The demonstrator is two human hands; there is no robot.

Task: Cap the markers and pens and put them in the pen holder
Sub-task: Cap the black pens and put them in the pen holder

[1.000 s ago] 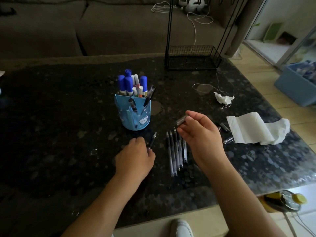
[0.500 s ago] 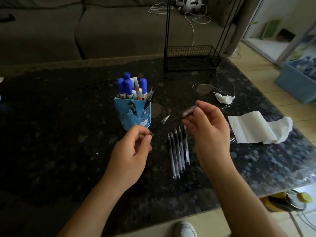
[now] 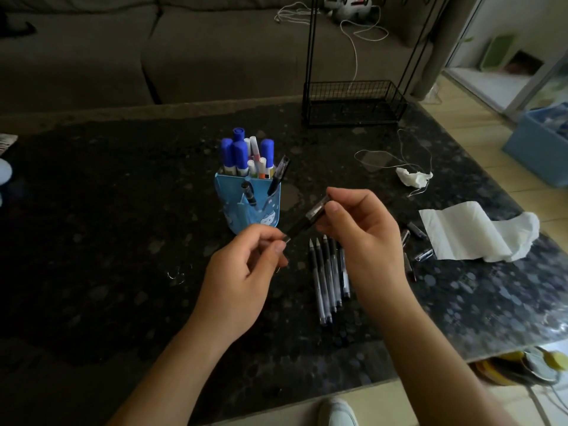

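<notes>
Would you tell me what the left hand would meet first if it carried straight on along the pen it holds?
The left hand would most likely meet the right hand, which pinches the cap on the pen; depth is unclear.

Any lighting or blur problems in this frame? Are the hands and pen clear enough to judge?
Head view: underexposed, with the sofa and the left of the table nearly black; daylight from the right brightens the tissue; the wide-angle lens curves the edges; the pen between left hand and right hand is slightly soft but legible.
</notes>
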